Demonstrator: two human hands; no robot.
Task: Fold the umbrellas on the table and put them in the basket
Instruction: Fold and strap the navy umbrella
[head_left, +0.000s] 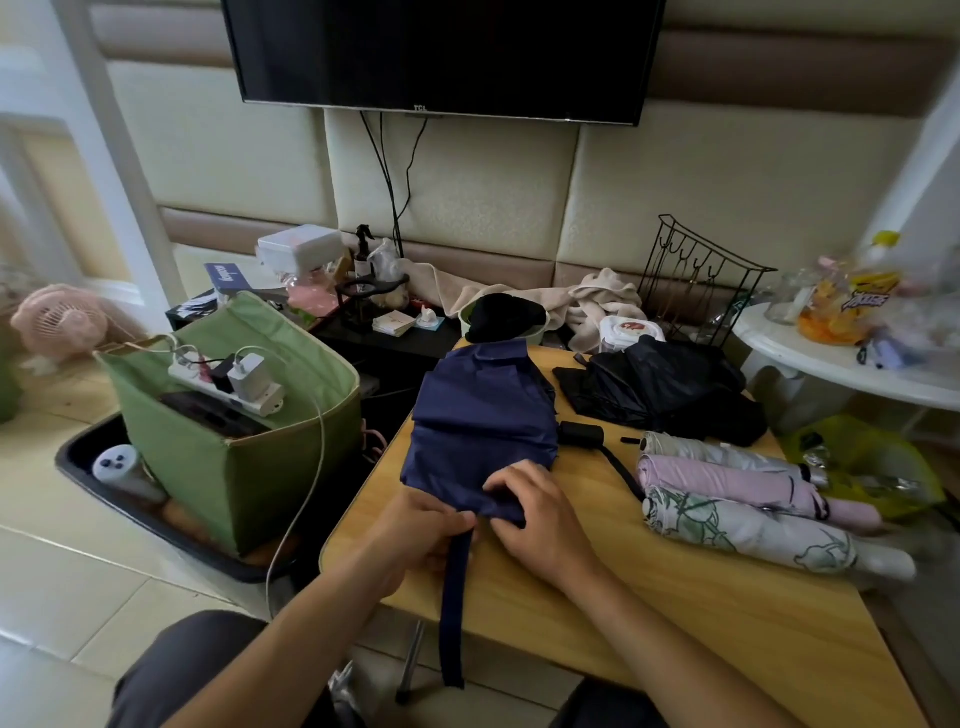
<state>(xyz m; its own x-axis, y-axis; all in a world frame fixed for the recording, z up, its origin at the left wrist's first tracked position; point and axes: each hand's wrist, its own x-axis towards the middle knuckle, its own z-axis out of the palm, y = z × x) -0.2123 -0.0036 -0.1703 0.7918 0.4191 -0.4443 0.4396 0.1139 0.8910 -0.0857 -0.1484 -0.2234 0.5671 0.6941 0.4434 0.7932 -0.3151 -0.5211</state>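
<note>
Hands first, right at the near edge of the light wooden table (675, 623): the left hand (415, 535) has its fingers curled round the near end of the navy-blue fabric umbrella (483, 415), just where its long navy strap (454, 613) leaves the bundle, and that strap hangs down over the table's near edge. The right hand (540, 519) lies on top of the same end, fingers bent and gripping the gathered cloth. The umbrella itself lies flat on the left part of the table with its long axis running near to far, the narrow gathered end pointing at the person and the wider, loose canopy spreading away.

Over on the right, three rolled umbrellas lie side by side, long axes running left to right: a white one with green leaf print (753, 530) nearest, a pale pink one (737, 483) behind it, a silvery grey one (727, 454) behind that. Further back a black umbrella (670, 389) sprawls unfolded, its black handle (582, 434) lying just beside the navy canopy.

Left of the table, on the floor, a green fabric basket (234, 467) stands in a black tray (88, 462), with a white power strip (228, 387) resting across its top. On the far wall hangs a dark television (441, 52).
</note>
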